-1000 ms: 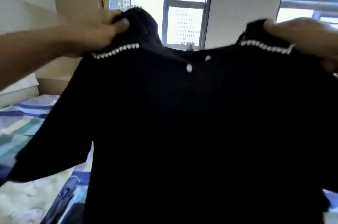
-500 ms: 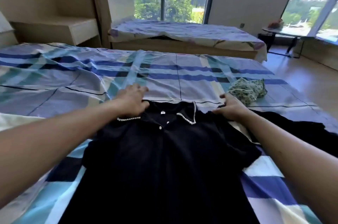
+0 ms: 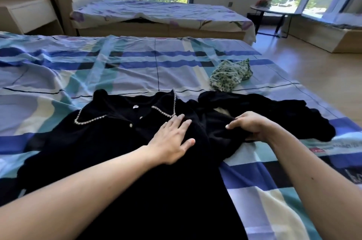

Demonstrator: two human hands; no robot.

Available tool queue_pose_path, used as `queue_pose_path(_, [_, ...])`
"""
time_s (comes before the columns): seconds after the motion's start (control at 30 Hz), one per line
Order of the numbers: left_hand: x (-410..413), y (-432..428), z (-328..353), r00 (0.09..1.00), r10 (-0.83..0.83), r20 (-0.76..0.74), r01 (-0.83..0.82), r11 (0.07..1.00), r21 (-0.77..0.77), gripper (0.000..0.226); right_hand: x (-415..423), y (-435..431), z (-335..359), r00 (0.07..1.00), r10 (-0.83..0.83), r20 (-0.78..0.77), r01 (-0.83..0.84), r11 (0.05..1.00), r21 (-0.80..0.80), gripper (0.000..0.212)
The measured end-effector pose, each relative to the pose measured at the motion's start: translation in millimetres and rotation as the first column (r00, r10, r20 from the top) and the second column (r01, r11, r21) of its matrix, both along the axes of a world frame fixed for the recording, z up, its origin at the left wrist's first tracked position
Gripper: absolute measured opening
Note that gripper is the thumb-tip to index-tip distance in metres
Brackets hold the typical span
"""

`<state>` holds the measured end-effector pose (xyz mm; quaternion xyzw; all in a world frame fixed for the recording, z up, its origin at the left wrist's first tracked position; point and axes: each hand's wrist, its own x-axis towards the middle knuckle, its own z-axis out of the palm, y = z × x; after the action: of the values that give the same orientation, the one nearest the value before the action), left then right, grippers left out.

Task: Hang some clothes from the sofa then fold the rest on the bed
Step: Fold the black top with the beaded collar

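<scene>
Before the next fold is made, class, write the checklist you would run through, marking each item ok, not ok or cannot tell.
1. Black garment lies front-up on the bed: ok.
2. Left hand presses its front flat: ok.
3. Right hand grips black fabric: ok.
4. That fabric is this garment's own sleeve: cannot tell.
5. Garment's right side smooth: not ok, bunched.

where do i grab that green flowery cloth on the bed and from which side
Probably the bunched hump of the green cloth, from above: it lies crumpled in a heap on the bed, no flat edge showing. The right hand is nearest but grips black fabric.
</scene>
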<state>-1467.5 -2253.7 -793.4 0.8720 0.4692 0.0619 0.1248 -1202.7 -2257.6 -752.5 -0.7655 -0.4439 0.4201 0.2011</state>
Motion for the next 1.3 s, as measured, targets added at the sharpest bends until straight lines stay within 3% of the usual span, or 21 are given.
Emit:
queue_pose_path(0.13, [-2.1, -2.0, -16.5, 0.996, 0.012, -0.089, -0.014, 1.0, -0.021, 0.075, 30.9, -2.2, 13.5, 0.916, -0.246, -0.318, 0.306, 0.94, 0.152, 0.015])
queue_pose_path(0.23, [2.7, -3.3, -17.0, 0.989, 0.03, -0.142, -0.032, 0.999, -0.007, 0.078, 37.0, -7.7, 11.9, 0.88, -0.329, -0.342, 0.424, 0.87, 0.253, 0.023])
queue_pose_path(0.3, [13.5, -2.2, -9.7, 0.991, 0.08, -0.106, -0.075, 0.996, 0.046, 0.083, 32.6, -12.9, 6.4, 0.85, -0.359, -0.386, 0.47, 0.848, 0.246, 0.014])
queue_pose_path(0.37, [26.9, 1.4, -4.3, 0.996, 0.086, 0.002, -0.086, 0.992, 0.096, 0.073, 29.4, -17.9, 5.0, 0.838, -0.315, -0.446, 0.42, 0.894, 0.158, 0.025])
queue_pose_path(0.43, [38.4, 3.7, -5.6, 0.999, 0.023, 0.037, -0.026, 0.995, 0.1, 0.065, 26.1, -23.9, 7.1, 0.907, -0.206, -0.367, 0.248, 0.966, 0.07, 0.029])
queue_pose_path(0.53, [49.1, -0.8, -15.4, 0.988, -0.068, -0.142, 0.068, 0.998, -0.006, 0.068, 21.8, -26.1, 3.4, 0.981, -0.122, -0.151, 0.131, 0.99, 0.051, 0.034])
queue_pose_path(0.6, [51.8, -1.0, -19.1, 0.976, -0.074, -0.207, 0.059, 0.995, -0.077, 0.067, 15.5, -25.0, 5.9, 0.966, -0.187, -0.177, 0.204, 0.975, 0.084, 0.052])
queue_pose_path(0.67, [54.3, 4.0, -10.5, 0.987, -0.063, -0.15, 0.036, 0.983, -0.178, 0.066, 6.9, -21.3, 17.2, 0.94, -0.25, -0.233, 0.295, 0.938, 0.184, 0.064])
queue_pose_path(0.73, [53.7, 8.8, 9.5, 0.989, 0.019, 0.144, 0.033, 0.936, -0.35, 0.054, -7.8, -16.1, 33.3, 0.945, -0.238, -0.226, 0.304, 0.894, 0.33, 0.071])
queue_pose_path(0.77, [52.9, 10.9, 21.4, 0.918, 0.14, 0.37, 0.038, 0.901, -0.433, 0.042, -16.2, -14.9, 42.8, 0.954, -0.181, -0.238, 0.265, 0.881, 0.391, 0.078])
queue_pose_path(0.8, [47.4, 13.3, 30.3, 0.77, 0.31, 0.557, 0.035, 0.851, -0.523, 0.035, -26.3, -13.9, 51.8, 0.954, -0.079, -0.29, 0.204, 0.88, 0.429, 0.084])
queue_pose_path(0.83, [41.5, 13.6, 39.9, 0.586, 0.479, 0.654, 0.044, 0.787, -0.615, 0.038, -37.1, -15.3, 60.6, 0.918, 0.064, -0.392, 0.128, 0.887, 0.444, 0.086])
queue_pose_path(0.9, [22.5, 18.8, 55.1, 0.286, 0.711, 0.642, 0.14, 0.632, -0.762, 0.058, -59.5, -20.7, 71.1, 0.735, 0.306, -0.604, -0.017, 0.9, 0.436, 0.069])
queue_pose_path(0.93, [11.4, 22.6, 56.6, 0.199, 0.766, 0.611, 0.198, 0.579, -0.791, 0.068, -68.1, -21.6, 70.6, 0.701, 0.353, -0.62, -0.068, 0.898, 0.435, 0.059])
queue_pose_path(1.0, [-9.9, 24.2, 51.8, 0.175, 0.811, 0.559, 0.207, 0.525, -0.826, 0.08, -79.2, -21.7, 57.8, 0.817, 0.334, -0.471, -0.13, 0.901, 0.414, 0.046])
queue_pose_path(1.07, [-25.6, 21.4, 41.4, 0.271, 0.822, 0.502, 0.088, 0.498, -0.863, 0.075, -82.9, -19.1, 36.6, 0.931, 0.327, -0.162, -0.251, 0.895, 0.369, 0.038])
queue_pose_path(1.17, [-30.8, 19.3, 19.9, 0.441, 0.772, 0.457, -0.147, 0.564, -0.812, 0.052, -81.0, -17.7, 11.8, 0.9, 0.403, 0.167, -0.434, 0.863, 0.259, 0.026])
queue_pose_path(1.23, [-30.0, 18.9, 13.0, 0.51, 0.74, 0.439, -0.37, 0.649, -0.665, 0.031, -82.2, -19.6, 2.1, 0.868, 0.433, 0.243, -0.481, 0.855, 0.193, 0.023])
queue_pose_path(1.3, [-32.2, 21.4, 15.3, 0.508, 0.761, 0.405, -0.454, 0.635, -0.625, 0.024, -84.3, -20.5, -4.7, 0.87, 0.421, 0.258, -0.469, 0.867, 0.166, 0.036])
